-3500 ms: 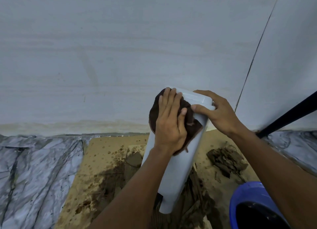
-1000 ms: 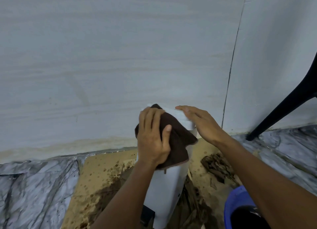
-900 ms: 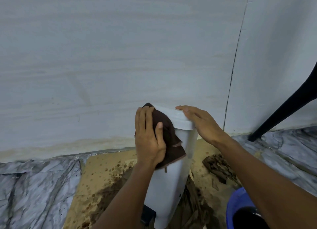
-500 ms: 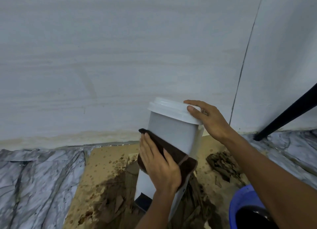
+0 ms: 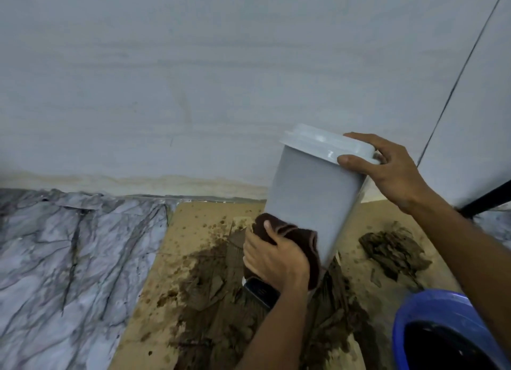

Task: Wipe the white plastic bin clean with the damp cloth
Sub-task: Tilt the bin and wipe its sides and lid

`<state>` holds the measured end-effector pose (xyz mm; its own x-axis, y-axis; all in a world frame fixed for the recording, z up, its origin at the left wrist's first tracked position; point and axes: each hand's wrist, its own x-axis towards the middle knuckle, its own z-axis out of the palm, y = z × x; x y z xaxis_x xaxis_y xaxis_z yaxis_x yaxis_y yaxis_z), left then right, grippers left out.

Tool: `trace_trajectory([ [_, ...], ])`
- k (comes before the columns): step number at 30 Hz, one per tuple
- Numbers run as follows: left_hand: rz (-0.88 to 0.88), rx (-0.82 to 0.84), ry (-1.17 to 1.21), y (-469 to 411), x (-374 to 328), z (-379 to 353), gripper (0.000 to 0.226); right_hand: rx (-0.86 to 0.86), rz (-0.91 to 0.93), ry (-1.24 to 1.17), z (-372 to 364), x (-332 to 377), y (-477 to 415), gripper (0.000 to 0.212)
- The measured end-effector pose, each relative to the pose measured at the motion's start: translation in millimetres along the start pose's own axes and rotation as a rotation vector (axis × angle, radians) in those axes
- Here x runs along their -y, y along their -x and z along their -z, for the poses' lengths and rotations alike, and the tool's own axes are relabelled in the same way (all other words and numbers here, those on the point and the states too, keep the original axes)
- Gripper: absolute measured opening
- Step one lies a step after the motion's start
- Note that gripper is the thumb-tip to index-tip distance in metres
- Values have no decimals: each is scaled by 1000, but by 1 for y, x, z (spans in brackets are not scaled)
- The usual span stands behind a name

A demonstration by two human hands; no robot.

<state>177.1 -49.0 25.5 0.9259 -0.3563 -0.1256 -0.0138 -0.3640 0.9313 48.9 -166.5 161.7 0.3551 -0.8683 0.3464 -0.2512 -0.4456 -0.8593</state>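
Observation:
The white plastic bin (image 5: 309, 200) stands tilted toward the right on wet cardboard, its lid on top. My right hand (image 5: 387, 170) grips the lid's rim, thumb on the front edge. A dark brown damp cloth (image 5: 301, 239) is pressed against the bin's lower front wall by my left hand (image 5: 273, 256), whose fingers are curled over it. The bin's base is hidden behind that hand and cloth; a dark pedal (image 5: 260, 292) sticks out below.
Soggy, stained cardboard (image 5: 199, 286) covers the floor under the bin, with a torn brown clump (image 5: 392, 250) to the right. A blue bucket (image 5: 431, 325) with dark water sits at the bottom right. Marble floor (image 5: 69, 259) lies left; a black chair leg (image 5: 486, 200) leans at the wall.
My left hand has slid the cloth from the bin's lid down the front wall to near its base. The right hand stays on the lid, and the bin now leans rightward.

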Motion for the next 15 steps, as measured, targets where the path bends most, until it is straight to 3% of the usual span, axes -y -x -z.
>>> trace_trajectory([
  [3, -77, 0, -15, 0, -1, 0, 49, -9, -4, 15, -2, 2, 1, 66],
  [12, -1021, 150, -136, 13, -9, -6, 82, 8, -38, 15, -3, 12, 9, 63],
  [15, -931, 117, -60, 5, 3, 4, 80, 19, -28, 63, -7, 18, 15, 69],
])
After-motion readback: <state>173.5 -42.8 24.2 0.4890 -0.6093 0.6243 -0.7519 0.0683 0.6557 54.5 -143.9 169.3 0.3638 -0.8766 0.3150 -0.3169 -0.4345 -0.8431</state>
